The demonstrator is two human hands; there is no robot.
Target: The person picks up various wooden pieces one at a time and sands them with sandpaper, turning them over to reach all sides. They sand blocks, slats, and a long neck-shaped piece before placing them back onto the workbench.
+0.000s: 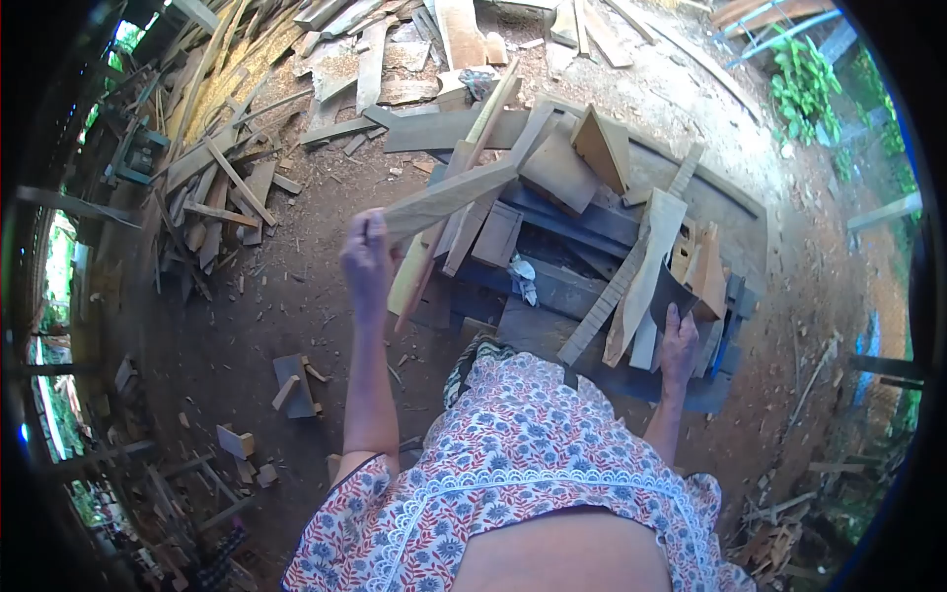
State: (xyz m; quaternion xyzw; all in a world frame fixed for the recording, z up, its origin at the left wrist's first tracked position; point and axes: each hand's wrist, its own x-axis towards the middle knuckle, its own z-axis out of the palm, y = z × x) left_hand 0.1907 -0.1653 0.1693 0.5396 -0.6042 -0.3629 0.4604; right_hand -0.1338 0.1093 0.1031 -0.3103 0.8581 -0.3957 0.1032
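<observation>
My left hand (pixel 367 255) is closed around the near end of a long wooden board (pixel 449 200). The board slants up and away to the right, above other pieces of wood on the low work surface. At the right side, my right hand (pixel 679 343) grips a dark, thin sheet (pixel 673 298) between thumb and fingers; its exact kind is not clear. Beside that hand lie a pale shaped plank (pixel 651 261) and a brown wooden block (pixel 707 266). A narrow strip with marks across it (pixel 604 306) rests left of the plank.
The low work surface (pixel 567 335) stands in front of me, with a crumpled white scrap (pixel 523 278) and angled wooden pieces (pixel 600 148) on it. Offcuts (pixel 232 192) are heaped at left and far back. Small wood blocks (pixel 294 385) lie on the dirt floor (pixel 286 296).
</observation>
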